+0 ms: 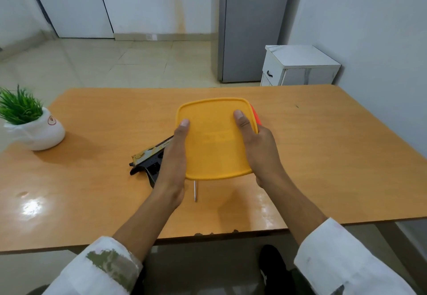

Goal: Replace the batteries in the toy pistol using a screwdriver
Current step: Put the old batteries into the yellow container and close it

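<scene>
Two forearms in white sleeves point(346, 260) reach across the wooden table point(323, 144), crossing its near edge. Open wood stretches from them to the right-hand edge and the far corner. Over the table's middle both hands grasp a square yellow lid point(215, 137), tilted toward the camera. The left hand point(173, 156) clasps its left side and the right hand point(258, 147) its right, each thumb flat on top and fingers hidden beneath. A potted plant point(34, 124) stands near the left edge. The toy pistol point(147, 159) lies flat just left of the left hand, partly hidden behind it. Between the wrists the screwdriver point(195, 190) shows only its thin shaft, poking out below the lid's near edge.
</scene>
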